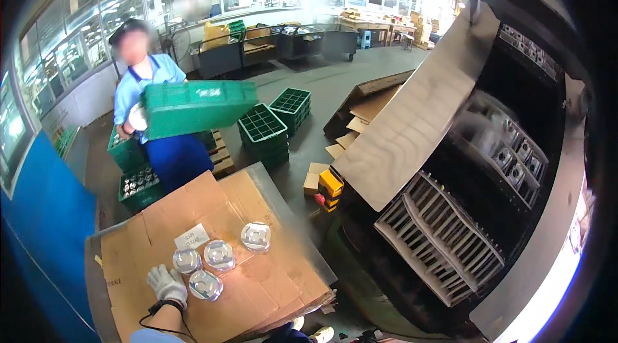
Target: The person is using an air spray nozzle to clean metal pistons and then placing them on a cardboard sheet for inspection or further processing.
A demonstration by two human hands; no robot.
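My left hand [168,285], in a pale knit glove with a black cord at the wrist, rests on the cardboard sheet [270,285] covering a table. Its fingers are stretched out and somewhat apart, with nothing seen in them. Just beside the fingers stand round silver pistons: one piston [206,285] lies nearest, with another [187,260] and a third [219,255] behind it. Farther right, a separate piston [256,237] sits alone. A white paper label [192,236] with handwriting lies behind the group. My right hand is not in the picture.
Across the table a person [151,73] holds a green crate [196,108] tilted. Stacked green divided crates [262,125] stand on the floor behind. At right is a large machine with a metal rack [441,240] and a sloping panel [418,111]. A yellow device [331,183] sits beside it.
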